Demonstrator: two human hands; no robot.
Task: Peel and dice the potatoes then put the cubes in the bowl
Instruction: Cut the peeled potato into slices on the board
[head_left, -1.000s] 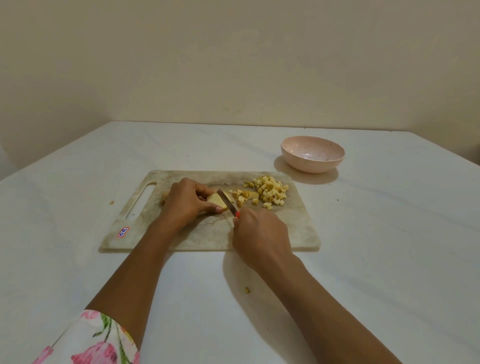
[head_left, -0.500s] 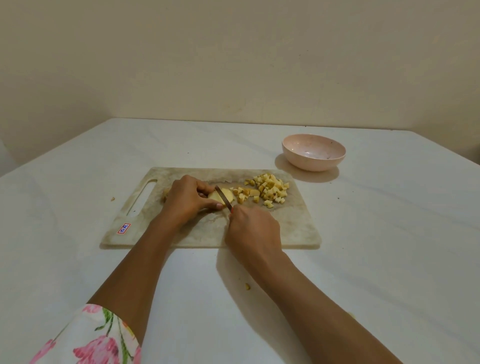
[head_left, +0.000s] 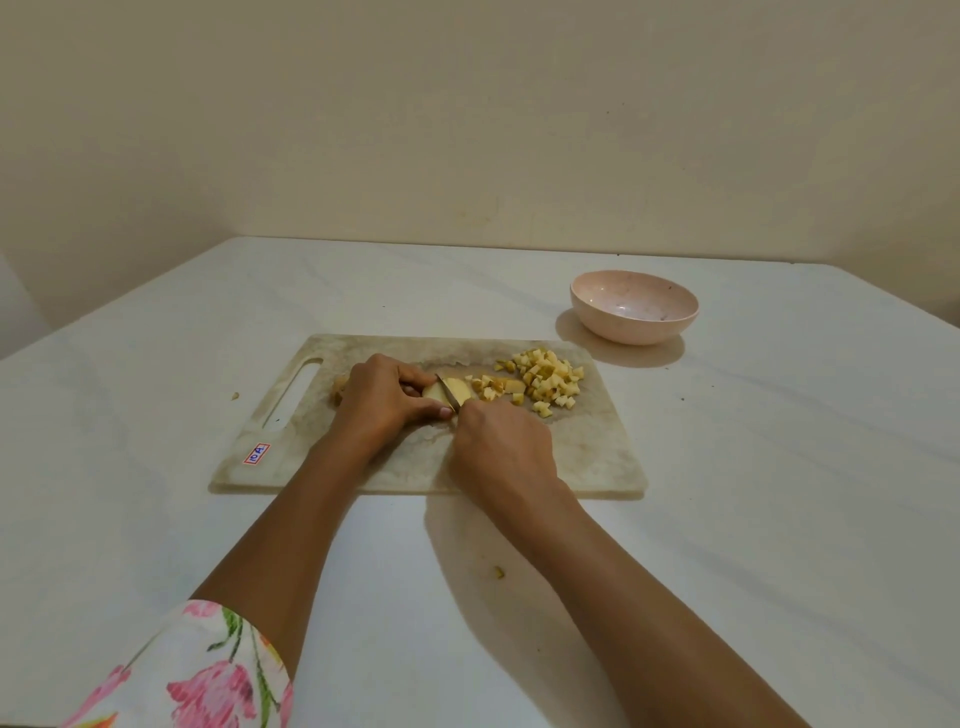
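Right hand (head_left: 501, 447) crept up-left since a second ago; knife (head_left: 450, 393) blade now across the potato piece (head_left: 458, 385), frame centre on the cutting board (head_left: 587, 457). Its fingers wrap the handle, itself hidden. Left hand (head_left: 387, 402) curls over the piece, thumb at its near edge. Likely firm, wet, slippery, light: pin from above, fingertips clear of blade. Cubes (head_left: 550, 379) heaped just right; bowl (head_left: 634, 312) upper right, no cubes yet.

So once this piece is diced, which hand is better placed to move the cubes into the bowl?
Right, probably. The cubes lie at the cutting board's right end, the bowl beyond that corner, all nearer the right hand, though it grips the knife. The left hand holds the potato piece, farther off.
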